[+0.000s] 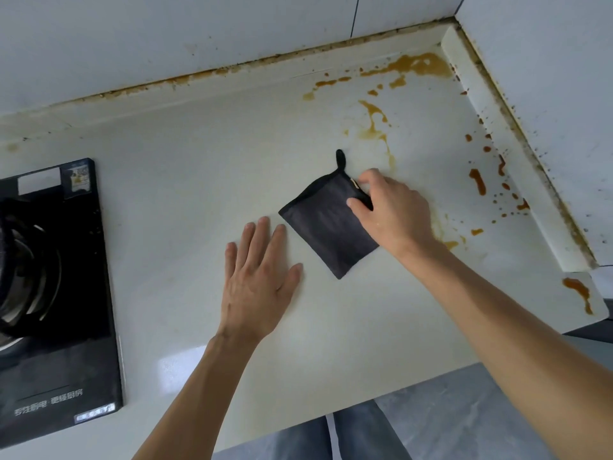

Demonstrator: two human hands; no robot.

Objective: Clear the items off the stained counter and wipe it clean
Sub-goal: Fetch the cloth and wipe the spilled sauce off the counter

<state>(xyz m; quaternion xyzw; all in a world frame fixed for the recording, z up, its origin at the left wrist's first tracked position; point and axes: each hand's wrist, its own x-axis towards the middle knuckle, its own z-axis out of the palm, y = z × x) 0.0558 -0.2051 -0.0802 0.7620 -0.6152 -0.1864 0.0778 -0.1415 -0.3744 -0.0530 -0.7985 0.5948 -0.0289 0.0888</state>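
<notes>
A dark folded cloth [326,224] with a small hanging loop lies flat on the white counter [185,180]. My right hand [394,210] pinches the cloth's right edge between thumb and fingers. My left hand [257,277] rests flat on the counter just left of the cloth, fingers straight and spread. Orange-brown stains [376,122] run across the counter behind the cloth, pool in the back right corner [414,64] and dot the right side [477,182].
A black gas hob [56,293] with a burner sits at the left. Tiled walls with grimy seams close the back and right. A raised ledge [497,141] runs along the right wall. The counter's front edge lies close to my legs.
</notes>
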